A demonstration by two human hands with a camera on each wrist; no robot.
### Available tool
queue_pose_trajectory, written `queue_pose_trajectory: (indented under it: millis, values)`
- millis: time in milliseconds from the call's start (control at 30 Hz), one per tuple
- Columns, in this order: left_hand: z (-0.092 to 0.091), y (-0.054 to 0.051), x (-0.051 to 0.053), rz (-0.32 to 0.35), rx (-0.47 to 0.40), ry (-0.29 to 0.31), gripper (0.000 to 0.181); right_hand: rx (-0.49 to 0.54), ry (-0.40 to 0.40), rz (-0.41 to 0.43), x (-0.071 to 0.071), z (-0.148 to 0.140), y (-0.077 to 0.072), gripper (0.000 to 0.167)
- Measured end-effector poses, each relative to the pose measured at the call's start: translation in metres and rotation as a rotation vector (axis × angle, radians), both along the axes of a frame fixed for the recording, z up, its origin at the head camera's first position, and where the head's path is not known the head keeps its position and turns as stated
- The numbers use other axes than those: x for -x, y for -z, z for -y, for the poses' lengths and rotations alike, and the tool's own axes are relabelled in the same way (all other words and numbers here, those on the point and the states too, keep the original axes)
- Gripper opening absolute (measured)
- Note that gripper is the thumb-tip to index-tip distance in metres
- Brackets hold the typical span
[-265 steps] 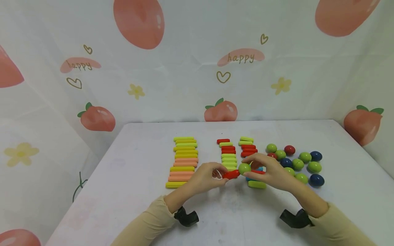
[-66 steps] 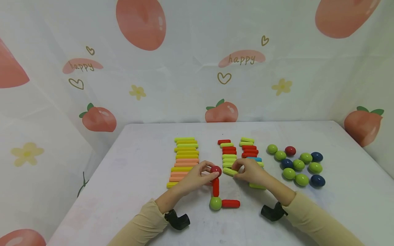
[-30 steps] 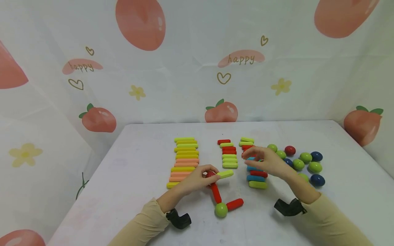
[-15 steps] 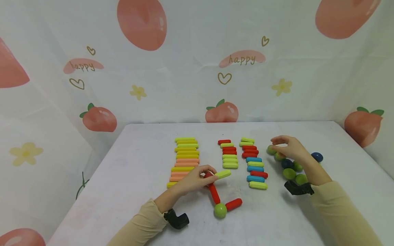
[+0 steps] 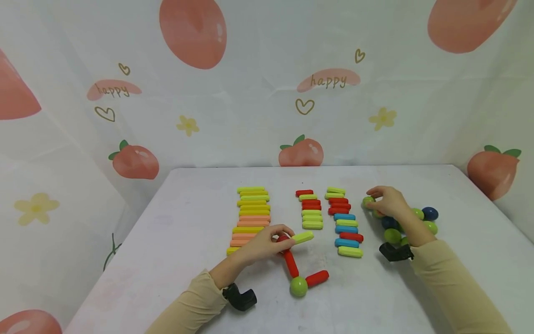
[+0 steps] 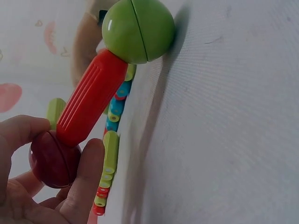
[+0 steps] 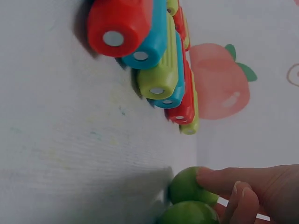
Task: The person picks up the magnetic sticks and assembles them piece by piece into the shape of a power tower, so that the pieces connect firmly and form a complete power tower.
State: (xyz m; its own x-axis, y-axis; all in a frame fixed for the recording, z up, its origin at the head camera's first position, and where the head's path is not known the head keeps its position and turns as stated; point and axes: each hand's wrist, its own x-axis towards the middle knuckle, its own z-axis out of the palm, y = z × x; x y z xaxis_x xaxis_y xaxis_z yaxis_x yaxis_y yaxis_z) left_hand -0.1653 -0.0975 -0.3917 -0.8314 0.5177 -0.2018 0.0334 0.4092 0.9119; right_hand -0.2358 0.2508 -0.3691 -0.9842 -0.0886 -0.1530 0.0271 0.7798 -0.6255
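Observation:
My left hand point(image 5: 264, 243) grips a red ball point(image 6: 53, 161) between thumb and fingers. From that ball a yellow-green building stick point(image 5: 303, 237) points right, and a red stick point(image 5: 290, 264) runs down to a green ball point(image 5: 298, 286). A second red stick point(image 5: 317, 278) sticks out to the right of this green ball. Over at the loose balls, my right hand point(image 5: 392, 204) pinches another green ball point(image 5: 368, 201) at the group's far left corner. In the right wrist view, one finger lies against that ball, and a second green ball point(image 7: 189, 213) sits beside it.
Yellow and peach sticks point(image 5: 253, 218) form a column at the left. Two shorter columns hold red and yellow-green sticks point(image 5: 311, 213) and red, blue and yellow-green sticks point(image 5: 346, 229). Under the right forearm lie several green and dark blue balls point(image 5: 429, 213). A printed cloth hangs behind.
The yellow-green stick has gone from its column onto the red ball. My right hand has let go of it, moved right to the balls and taken hold of a green one.

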Motion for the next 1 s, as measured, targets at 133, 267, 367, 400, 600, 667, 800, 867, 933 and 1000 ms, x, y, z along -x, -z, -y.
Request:
queue_pose_trajectory:
  millis: [133,267,367,400,600,667,800,867,933,1000]
  values:
    - [0.000,0.000,0.000,-0.002,0.000,-0.001,0.026,-0.029,-0.008,-0.021,-0.002,0.003,-0.003,0.049]
    - [0.000,0.000,0.000,-0.007,0.001,-0.001,0.025,0.003,-0.044,-0.061,-0.010,0.014,-0.009,0.050]
    - [0.000,0.000,0.000,-0.010,0.006,-0.002,0.025,0.060,-0.121,-0.072,-0.021,0.028,-0.014,0.051]
    - [0.000,-0.001,0.000,-0.011,0.008,-0.002,0.025,0.078,-0.148,-0.071,-0.025,0.033,-0.015,0.051]
    - [0.000,-0.002,-0.001,-0.014,0.018,-0.005,0.025,0.203,-0.316,-0.046,-0.048,0.059,-0.016,0.044]
    - [0.000,-0.002,0.000,-0.014,0.020,-0.005,0.025,0.247,-0.366,-0.042,-0.053,0.065,-0.015,0.042]
    - [-0.001,-0.002,0.000,-0.024,0.019,0.002,0.024,0.326,-0.411,-0.017,-0.058,0.073,-0.013,0.038]
    - [-0.001,-0.002,0.000,-0.032,0.019,0.006,0.024,0.353,-0.420,0.000,-0.060,0.076,-0.011,0.038]
    - [-0.001,-0.002,0.000,-0.035,0.021,0.010,0.024,0.372,-0.432,0.009,-0.060,0.078,-0.010,0.037]
    - [-0.001,-0.002,0.000,-0.036,0.023,0.011,0.024,0.389,-0.450,0.012,-0.061,0.079,-0.008,0.037]
